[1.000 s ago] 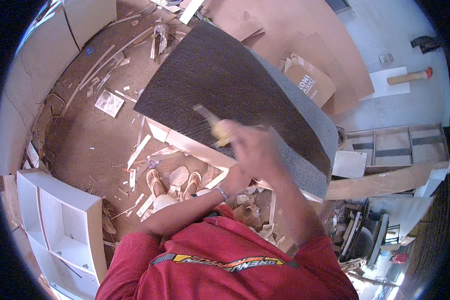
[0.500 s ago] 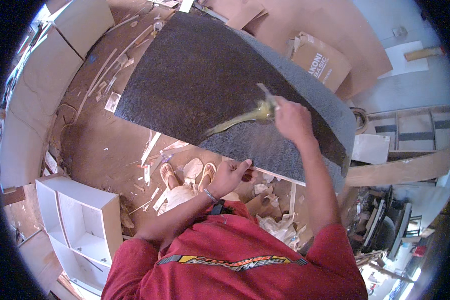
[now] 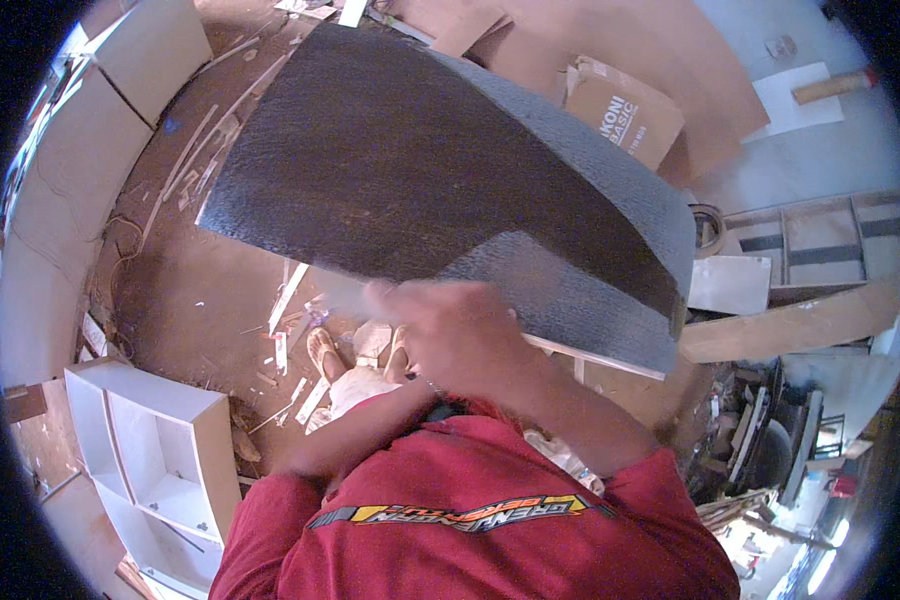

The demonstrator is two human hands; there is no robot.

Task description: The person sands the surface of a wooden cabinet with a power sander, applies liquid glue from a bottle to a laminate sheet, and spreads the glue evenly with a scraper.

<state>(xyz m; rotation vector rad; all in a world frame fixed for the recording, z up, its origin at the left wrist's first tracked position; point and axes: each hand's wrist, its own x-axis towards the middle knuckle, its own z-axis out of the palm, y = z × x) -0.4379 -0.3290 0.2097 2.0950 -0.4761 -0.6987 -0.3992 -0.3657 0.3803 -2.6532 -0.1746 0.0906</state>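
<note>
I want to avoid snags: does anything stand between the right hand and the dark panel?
Nothing visible does. The blurred right hand overlaps the near edge of the dark panel in view, though contact is unclear; the cardboard box lies past the far edge.

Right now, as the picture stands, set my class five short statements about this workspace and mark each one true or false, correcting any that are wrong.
1. In this view, the right hand covers part of the near edge of the dark panel. True.
2. The shirt is blue. False: it is red.
3. The cardboard box lies beyond the panel, toward the right. True.
4. The white open-fronted cabinet stands on the person's right. False: it is on the person's left, at the lower left of the picture.
5. The right hand shows sharp and clear. False: it is blurred, and whether its fingers hold anything cannot be told.
</note>
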